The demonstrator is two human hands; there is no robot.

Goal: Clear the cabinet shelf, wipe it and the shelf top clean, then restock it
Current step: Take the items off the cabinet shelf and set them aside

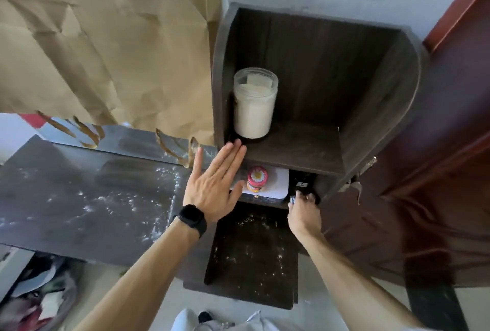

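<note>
A dark wooden cabinet (384, 86) stands against the wall. On its upper shelf (297, 145) sits a clear jar of white powder (254, 102) at the left. The shelf below holds a small jar with a red-and-yellow lid (256, 178) on something white and flat (278, 184), and a black object (302, 180) at the right. My left hand (212, 184), a black watch on its wrist, is spread flat and open in front of the cabinet's left edge. My right hand (303, 210) reaches into the lower shelf, fingers closed on a small dark item that I cannot identify.
A dark counter (87, 198) dusted with white powder runs left of the cabinet. Crumpled brown paper (106, 38) hangs above it. The lowest shelf (252, 251) carries crumbs. A reddish-brown door (450, 145) is at the right. A bin with rubbish (34, 299) sits at bottom left.
</note>
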